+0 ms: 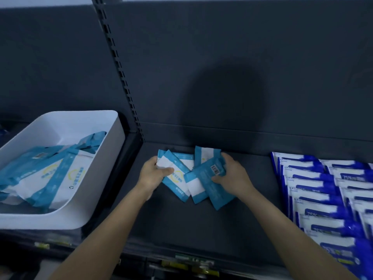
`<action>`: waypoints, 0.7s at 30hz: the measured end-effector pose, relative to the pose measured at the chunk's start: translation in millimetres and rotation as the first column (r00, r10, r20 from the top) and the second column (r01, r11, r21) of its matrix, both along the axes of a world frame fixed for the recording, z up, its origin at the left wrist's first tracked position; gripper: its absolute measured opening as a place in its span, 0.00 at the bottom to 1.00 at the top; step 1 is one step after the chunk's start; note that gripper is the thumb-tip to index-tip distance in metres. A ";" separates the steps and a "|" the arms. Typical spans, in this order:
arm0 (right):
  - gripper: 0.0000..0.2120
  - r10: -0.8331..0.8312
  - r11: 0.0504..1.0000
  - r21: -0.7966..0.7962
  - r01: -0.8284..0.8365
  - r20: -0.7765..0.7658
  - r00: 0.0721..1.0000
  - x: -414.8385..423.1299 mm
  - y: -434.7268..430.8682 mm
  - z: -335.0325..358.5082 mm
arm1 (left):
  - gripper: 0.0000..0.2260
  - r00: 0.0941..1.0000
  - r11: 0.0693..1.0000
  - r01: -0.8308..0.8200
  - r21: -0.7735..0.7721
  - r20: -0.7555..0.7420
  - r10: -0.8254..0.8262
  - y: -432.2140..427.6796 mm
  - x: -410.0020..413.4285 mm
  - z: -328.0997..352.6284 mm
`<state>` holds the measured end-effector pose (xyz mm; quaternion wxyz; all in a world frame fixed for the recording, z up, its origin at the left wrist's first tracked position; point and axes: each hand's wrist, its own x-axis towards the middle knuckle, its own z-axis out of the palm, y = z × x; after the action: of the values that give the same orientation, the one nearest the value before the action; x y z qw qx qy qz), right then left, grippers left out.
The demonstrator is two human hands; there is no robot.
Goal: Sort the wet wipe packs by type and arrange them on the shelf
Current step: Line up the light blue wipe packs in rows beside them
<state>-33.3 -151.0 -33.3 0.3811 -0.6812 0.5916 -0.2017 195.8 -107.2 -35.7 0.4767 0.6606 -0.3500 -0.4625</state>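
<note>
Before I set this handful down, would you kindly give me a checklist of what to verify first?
1. Left hand grips the left end of the teal packs: ok.
2. Right hand grips their right end: ok.
3. Teal packs squared into a neat stack: not ok, they are fanned out at differing angles.
4. All facing the same way: not ok, one shows its barcode side while others show the front.
5. Bare shelf between them and the blue packs on the right: ok.
6. White bin emptied: not ok, more teal packs lie in it.
</note>
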 end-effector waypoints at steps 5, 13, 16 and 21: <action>0.30 0.052 0.998 0.038 -0.051 -0.026 0.998 -12.8 -6.4 5.7 | 0.10 0.978 0.980 -0.193 -0.039 -0.089 0.189 -6.0 -4.9 -7.1; 0.24 0.020 0.999 0.044 -0.017 -0.049 0.999 -19.5 -13.2 11.8 | 0.16 0.995 0.997 -0.078 -0.001 -0.069 0.077 -3.3 1.3 -8.3; 0.20 -0.031 0.999 0.030 0.033 -0.081 0.996 -19.2 -12.9 13.1 | 0.16 0.999 0.999 -0.046 -0.018 -0.023 0.046 -4.5 3.3 -5.3; 0.23 -0.062 0.997 -0.052 0.056 -0.140 0.988 -15.3 -7.7 16.7 | 0.16 0.997 0.998 -0.006 -0.055 0.071 0.010 -6.0 8.0 -2.5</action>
<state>-48.6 -158.6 -16.6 0.3155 -0.6850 0.6319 -0.1783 203.8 -113.2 -38.3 0.4839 0.6646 -0.3767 -0.4269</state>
